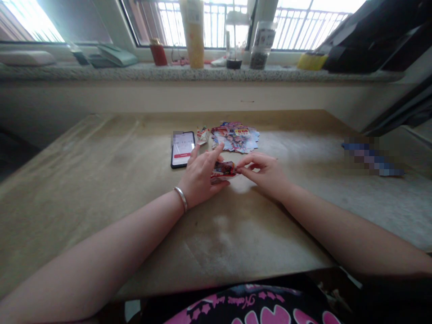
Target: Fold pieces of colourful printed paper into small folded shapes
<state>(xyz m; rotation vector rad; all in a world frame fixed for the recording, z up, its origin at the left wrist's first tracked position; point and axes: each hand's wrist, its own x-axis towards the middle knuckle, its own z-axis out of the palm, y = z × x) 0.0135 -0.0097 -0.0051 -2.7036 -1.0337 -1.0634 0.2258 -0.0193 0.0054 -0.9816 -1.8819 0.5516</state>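
The left hand [199, 176] and the right hand [266, 173] each kept a narrow grip pinched on opposite ends of a small printed card [223, 169], low over the middle of the table [101, 180]. A pile of cards [235, 136] lay just beyond it, and a phone [182, 149] lay beside the left fingers.

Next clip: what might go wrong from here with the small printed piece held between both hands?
1. The printed piece is held only by fingertips of the left hand and right hand; it might tear or slip.
2. The left hand sits close beside the phone and could nudge it.
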